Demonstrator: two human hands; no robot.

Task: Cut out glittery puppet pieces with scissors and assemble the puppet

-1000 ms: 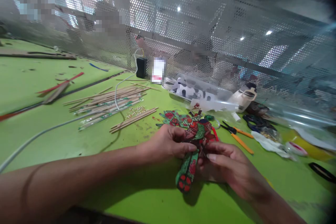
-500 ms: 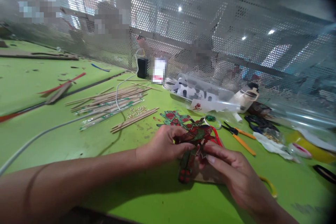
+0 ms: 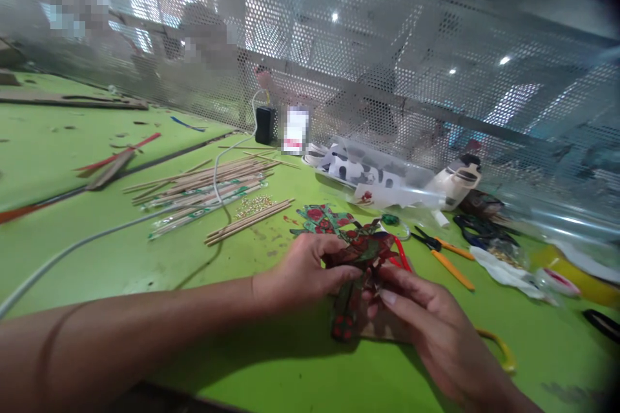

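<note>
A flat red-and-green cut-out figure [image 3: 371,246], which looks like a shadow puppet, is between my two hands, just above the green table [image 3: 271,361]. My left hand [image 3: 310,268] pinches its left side between thumb and fingers. On the lower right, my right hand [image 3: 421,303] has its fingertips closed at a narrow part of the figure; anything small between them is too blurred to tell. A dark limb with red spots [image 3: 343,327] hangs below. Behind the figure lie more green-and-red cut-out pieces [image 3: 320,216]. A brown board [image 3: 387,329] is partly hidden under my hands.
Orange-handled pliers [image 3: 453,268] lie to the right, near black scissors [image 3: 484,231] and yellow tape [image 3: 557,264]. Thin wooden sticks [image 3: 213,174] and small gold fasteners [image 3: 254,205] are at left, crossed by a white cable [image 3: 111,232]. A phone [image 3: 295,129] stands before the perforated screen.
My right fingertips have shifted slightly at the figure's lower part. The left hand keeps its hold. The whole view has moved a little.
</note>
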